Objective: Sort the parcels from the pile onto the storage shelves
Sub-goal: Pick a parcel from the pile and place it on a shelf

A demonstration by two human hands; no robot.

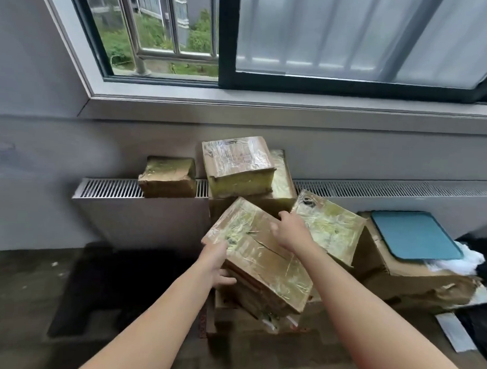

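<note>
A pile of tape-wrapped cardboard parcels leans against the wall under the window. The nearest parcel (262, 256) lies tilted on top of the pile. My left hand (216, 262) grips its near left edge with the fingers under it. My right hand (292, 230) grasps its far right corner. Behind it a parcel (237, 163) sits on a taller box (282, 183). A small parcel (168, 176) rests on the radiator. Another taped parcel (332, 226) leans at the right of my right hand. No shelves are in view.
A white radiator (112, 190) runs along the wall below the window sill (267, 105). At the right a large torn carton (393, 275) carries a blue flat pad (413, 234) and white plastic. A dark mat (117, 285) lies on the floor at the left.
</note>
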